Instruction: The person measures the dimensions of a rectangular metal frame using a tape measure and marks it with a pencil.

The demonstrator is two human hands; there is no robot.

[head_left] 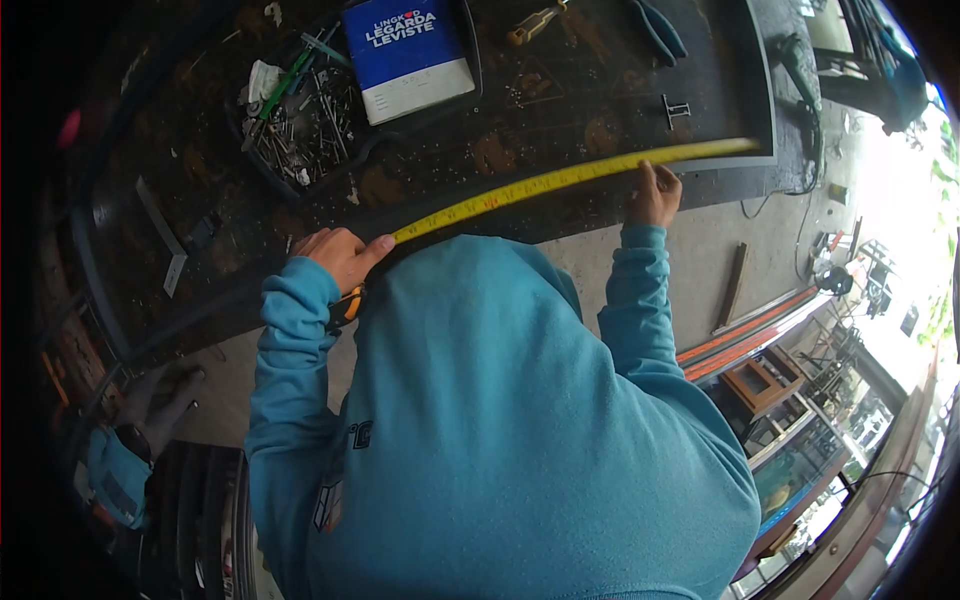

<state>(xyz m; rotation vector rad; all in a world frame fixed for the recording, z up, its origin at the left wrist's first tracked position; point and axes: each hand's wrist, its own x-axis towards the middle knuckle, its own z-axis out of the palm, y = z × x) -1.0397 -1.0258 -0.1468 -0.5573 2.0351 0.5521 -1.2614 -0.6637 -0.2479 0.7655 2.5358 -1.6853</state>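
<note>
A yellow tape measure blade (pixel 540 185) stretches along the near edge of the dark worktable (pixel 430 150), its far end blurred. My left hand (pixel 343 258) holds the tape at its left end, thumb against the blade; part of an orange and black case (pixel 347 305) shows below the wrist. Near the right end, my right hand (pixel 655 193) pinches the blade between thumb and fingers. Both sleeves are teal.
On the worktable are a tray of screws (pixel 310 125), a blue and white notebook (pixel 410 55), pliers (pixel 660 35), a screwdriver (pixel 535 24), a small metal piece (pixel 676 111) and an angled metal strip (pixel 163 235). A drill (pixel 800 72) lies at the right.
</note>
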